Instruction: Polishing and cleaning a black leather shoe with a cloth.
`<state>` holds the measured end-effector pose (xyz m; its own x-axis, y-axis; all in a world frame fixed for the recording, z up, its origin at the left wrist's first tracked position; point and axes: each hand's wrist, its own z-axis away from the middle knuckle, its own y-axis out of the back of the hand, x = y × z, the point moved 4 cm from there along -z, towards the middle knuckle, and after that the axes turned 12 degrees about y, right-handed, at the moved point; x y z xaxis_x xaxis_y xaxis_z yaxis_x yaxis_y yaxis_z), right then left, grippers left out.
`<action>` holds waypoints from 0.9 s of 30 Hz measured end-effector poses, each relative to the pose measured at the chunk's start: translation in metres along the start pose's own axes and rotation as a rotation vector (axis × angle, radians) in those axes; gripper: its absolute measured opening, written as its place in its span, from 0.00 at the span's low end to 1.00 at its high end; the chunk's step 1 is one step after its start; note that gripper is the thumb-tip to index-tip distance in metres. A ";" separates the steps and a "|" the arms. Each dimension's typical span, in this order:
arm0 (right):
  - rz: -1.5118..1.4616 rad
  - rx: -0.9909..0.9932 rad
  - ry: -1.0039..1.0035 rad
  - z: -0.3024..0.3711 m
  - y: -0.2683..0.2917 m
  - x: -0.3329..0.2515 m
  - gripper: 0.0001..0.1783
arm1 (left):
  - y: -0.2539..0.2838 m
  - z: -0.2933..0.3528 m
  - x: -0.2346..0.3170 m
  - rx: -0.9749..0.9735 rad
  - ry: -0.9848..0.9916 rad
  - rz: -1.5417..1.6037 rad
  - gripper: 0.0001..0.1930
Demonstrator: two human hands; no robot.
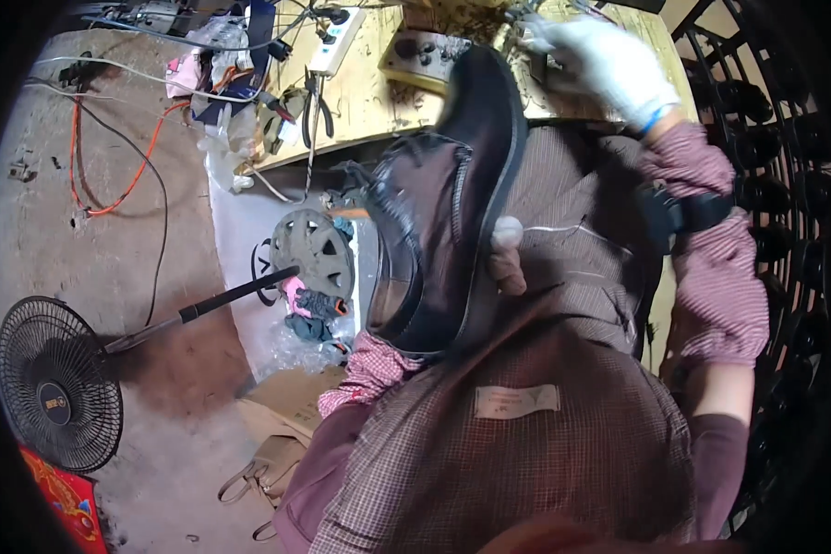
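Note:
A dark leather lace-up shoe [429, 185] is held up in front of me, its toe toward the table and its heel toward my lap. My left hand [507, 257] grips it from beneath. Only a few fingertips show past the sole's edge, one of them covered in white; the rest is hidden by the shoe. Over the table's far right part is my right hand [609, 69] in a white glove. Its fingers are smeared by motion among small things there, and I cannot make out whether they hold anything.
On the wooden table [369, 102] lie a white power strip [338, 42], a metal box with knobs [425, 57], pliers [319, 115] and cables. A black fan [60, 383] stands at the left. Black racks [757, 148] holding dark shoes line the right. Cardboard [291, 402] lies on the floor.

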<state>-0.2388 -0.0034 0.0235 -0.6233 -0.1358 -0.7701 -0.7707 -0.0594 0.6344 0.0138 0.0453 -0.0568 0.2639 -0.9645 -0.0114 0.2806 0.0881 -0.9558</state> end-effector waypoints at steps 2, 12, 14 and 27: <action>0.440 0.338 0.191 0.015 0.031 0.037 0.17 | 0.001 0.005 0.011 -0.072 -0.016 -0.018 0.28; 0.386 0.221 0.353 0.111 -0.019 -0.022 0.28 | 0.025 -0.036 0.037 -0.494 0.180 0.474 0.17; 0.316 0.239 0.484 0.097 -0.018 -0.059 0.28 | 0.019 -0.036 0.034 -0.428 0.041 0.305 0.13; -0.058 -0.095 0.710 0.032 -0.043 -0.054 0.19 | 0.012 -0.033 0.016 -0.108 -0.120 -0.010 0.14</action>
<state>-0.1765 0.0384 0.0354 -0.3206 -0.7386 -0.5931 -0.7648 -0.1676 0.6221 -0.0087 0.0223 -0.0778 0.3720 -0.9279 0.0269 0.1845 0.0454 -0.9818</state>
